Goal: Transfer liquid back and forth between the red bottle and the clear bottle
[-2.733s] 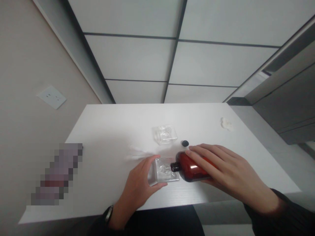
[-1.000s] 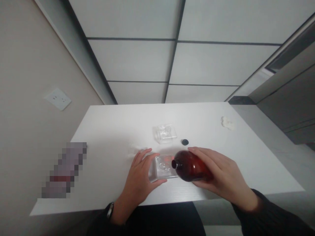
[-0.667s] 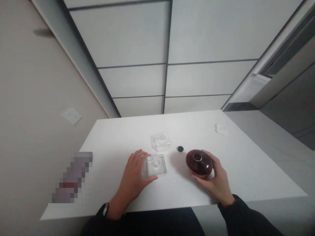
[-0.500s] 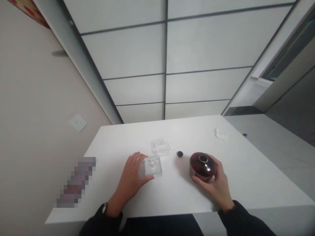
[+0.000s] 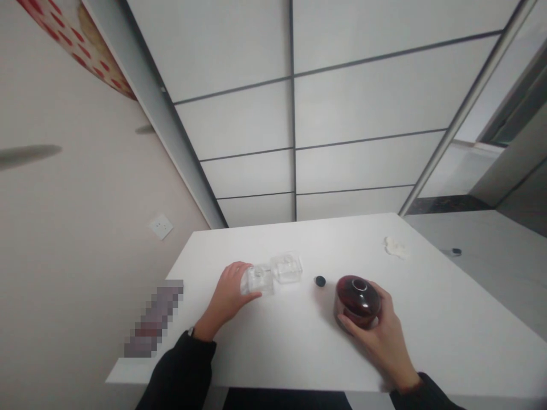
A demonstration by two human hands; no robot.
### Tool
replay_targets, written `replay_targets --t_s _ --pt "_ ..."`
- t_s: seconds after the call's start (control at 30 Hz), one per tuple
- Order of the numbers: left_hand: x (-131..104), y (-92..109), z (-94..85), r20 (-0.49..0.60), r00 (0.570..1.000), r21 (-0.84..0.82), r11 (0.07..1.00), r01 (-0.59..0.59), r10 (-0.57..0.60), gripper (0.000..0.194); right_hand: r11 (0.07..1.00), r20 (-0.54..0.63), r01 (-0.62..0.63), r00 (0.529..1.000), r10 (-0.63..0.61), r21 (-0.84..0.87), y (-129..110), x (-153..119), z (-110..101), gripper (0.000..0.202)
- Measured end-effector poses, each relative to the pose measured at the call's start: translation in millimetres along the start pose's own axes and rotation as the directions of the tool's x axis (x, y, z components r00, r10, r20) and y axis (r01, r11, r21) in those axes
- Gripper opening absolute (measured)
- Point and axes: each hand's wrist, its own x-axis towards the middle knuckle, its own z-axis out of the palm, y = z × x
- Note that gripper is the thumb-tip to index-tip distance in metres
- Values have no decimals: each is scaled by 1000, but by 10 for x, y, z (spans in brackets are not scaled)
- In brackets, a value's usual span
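Red-brown bottle [image 5: 357, 300], lower right | right hand [image 5: 379, 333] grasping it: best held upright, uncapped | left hand [image 5: 228, 290] gripping clear box [image 5: 262, 281] steady

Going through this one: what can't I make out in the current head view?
All in the head view:
- Bottle: contents hidden by its dark wall; right side covered by the right hand.
- Left box: left end partly covered by the left hand.
- Item at left: pixelated.
- Red-spotted thing: cut off by the top edge.
- Dark object at right: too small to identify.

Wall socket [image 5: 161, 226], crumpled white scrap [image 5: 396, 249], panelled doors [image 5: 252, 122]
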Motion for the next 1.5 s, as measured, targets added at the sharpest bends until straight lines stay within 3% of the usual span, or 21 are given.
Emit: replay_targets --t_s 0.2,0.4,0.57,0.77,0.9,1.0,1.17,1.33,1.5 --pt "63 -29 -21 63 998 43 999 21 -24 64 999 -2 -33 999 33 25 -43 26 6 76" --pt "139 18 -170 105 994 109 994 21 -32 107 999 -2 -24 1000 24 40 16 45 23 78" --pt "450 328 -290 187 977 101 987 -126 106 87 999 -10 27 1000 -27 30 105 62 20 78" --pt "906 737 -156 245 940 73 963 -261 236 71 999 -11 -16 1000 16 33 -13 57 3 72" --pt "987 889 -115 235 936 69 956 -286 263 50 1000 -23 6 1000 -5 28 49 66 3 72" --pt "819 1009 -178 208 943 53 960 -274 258 56 998 -37 60 998 -59 11 144 70 2 74" --pt "167 1154 -238 150 953 -82 964 -255 265 67 996 -47 90 995 -90 -14 155 23 -17 74" --pt "-355 1099 -68 161 975 -219 969 -114 151 77 997 28 76 997 -75 -28 72 -51 -116 74" --pt "-562 923 153 170 980 -376 926 -30 100 115 953 166 281 951 -260 -115 88 -98 -222 70"
